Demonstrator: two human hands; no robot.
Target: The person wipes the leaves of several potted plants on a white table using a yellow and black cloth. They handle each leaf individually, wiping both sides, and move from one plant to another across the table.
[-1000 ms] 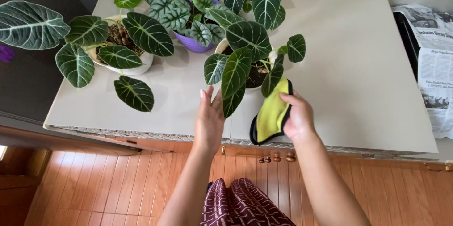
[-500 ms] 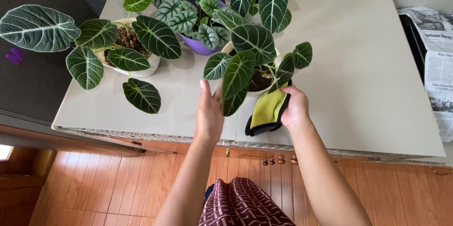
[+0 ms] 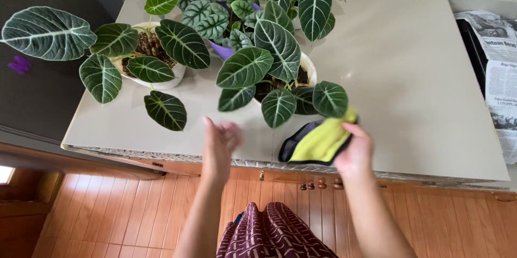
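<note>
My right hand [image 3: 356, 151] grips a yellow cloth with a black edge [image 3: 319, 143] at the table's front edge, just below the leaves of the nearest potted plant [image 3: 272, 69]. That plant has dark green, white-veined leaves and sits in a white pot [image 3: 307, 67]. My left hand [image 3: 218, 146] is blurred, fingers spread, holding nothing, hovering over the front edge left of the cloth and below the plant's leaves.
A second plant in a white pot [image 3: 156, 81] stands at the left, a third in a purple pot [image 3: 222, 49] behind. All rest on a beige table [image 3: 409, 85]. A newspaper [image 3: 498, 75] lies at the right. Wooden floor is below.
The near plant has turned, so its leaves now spread toward me. My left hand has let go of a leaf and dropped back; my right hand with the cloth moved slightly right and down.
</note>
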